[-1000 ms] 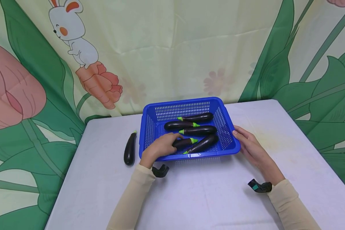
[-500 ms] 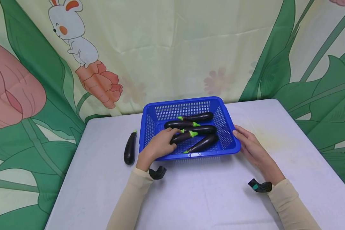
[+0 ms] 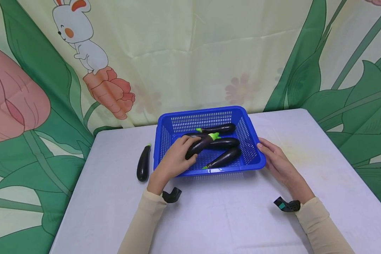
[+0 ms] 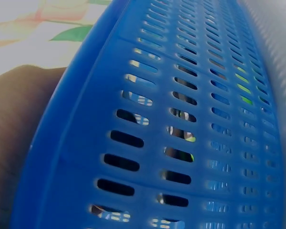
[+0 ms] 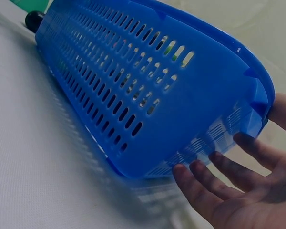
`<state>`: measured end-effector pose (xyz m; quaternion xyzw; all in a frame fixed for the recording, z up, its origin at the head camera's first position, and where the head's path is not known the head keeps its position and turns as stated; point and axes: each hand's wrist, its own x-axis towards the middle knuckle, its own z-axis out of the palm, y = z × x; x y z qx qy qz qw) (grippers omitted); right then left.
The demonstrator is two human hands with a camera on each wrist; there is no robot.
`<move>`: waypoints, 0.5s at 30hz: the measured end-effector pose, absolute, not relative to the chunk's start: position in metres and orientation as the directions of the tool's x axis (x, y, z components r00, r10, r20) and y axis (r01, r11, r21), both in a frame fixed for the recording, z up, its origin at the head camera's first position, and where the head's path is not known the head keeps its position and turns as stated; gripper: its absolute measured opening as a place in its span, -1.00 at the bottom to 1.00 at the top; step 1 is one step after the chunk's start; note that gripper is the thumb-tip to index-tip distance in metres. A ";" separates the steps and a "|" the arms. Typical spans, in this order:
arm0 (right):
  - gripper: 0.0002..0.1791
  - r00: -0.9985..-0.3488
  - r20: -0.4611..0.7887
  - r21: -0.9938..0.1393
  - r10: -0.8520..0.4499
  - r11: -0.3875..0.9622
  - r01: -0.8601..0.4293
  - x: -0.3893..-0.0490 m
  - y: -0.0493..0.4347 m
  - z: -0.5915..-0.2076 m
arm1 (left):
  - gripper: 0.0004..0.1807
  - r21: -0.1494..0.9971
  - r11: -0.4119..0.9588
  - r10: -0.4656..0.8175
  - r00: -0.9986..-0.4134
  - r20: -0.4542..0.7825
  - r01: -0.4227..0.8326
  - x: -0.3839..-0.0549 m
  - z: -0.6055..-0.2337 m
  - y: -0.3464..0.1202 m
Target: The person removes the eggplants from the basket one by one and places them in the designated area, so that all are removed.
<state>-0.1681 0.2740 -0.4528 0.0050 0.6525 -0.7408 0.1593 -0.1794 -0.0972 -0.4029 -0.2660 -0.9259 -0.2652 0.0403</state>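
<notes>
My left hand grips a dark purple eggplant with a green cap, above the floor of a blue perforated plastic basket. The held eggplant slants up to the right and partly covers another one behind it. Other eggplants lie in the basket, among them one at the back, one in the middle and one near the front. My right hand holds the basket's right end, thumb over the rim; its fingers touch the outer wall. In the left wrist view, the basket wall hides the eggplants.
A single eggplant lies on the white-covered table, left of the basket. Behind the table hangs a curtain printed with plants and a rabbit. Each wrist wears a black strap mount.
My left hand has lifted the eggplant from the basket's front left and drawn it up and back, tilting its green cap upward. The right hand and basket have stayed put.
</notes>
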 end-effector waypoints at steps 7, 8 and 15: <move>-0.19 -0.950 -0.219 -0.968 -0.224 -0.070 0.240 -0.168 0.274 -0.452 | -0.37 0.524 0.648 0.407 -0.833 0.375 0.552 -0.178 -0.404 -0.103; -0.18 -0.950 -0.218 -0.969 -0.223 -0.064 0.238 -0.168 0.274 -0.452 | -0.37 0.529 0.639 0.400 -0.829 0.390 0.558 -0.178 -0.404 -0.104; -0.19 -0.950 -0.218 -0.968 -0.225 -0.073 0.240 -0.168 0.274 -0.453 | -0.36 0.572 0.587 0.337 -0.816 0.471 0.573 -0.176 -0.404 -0.109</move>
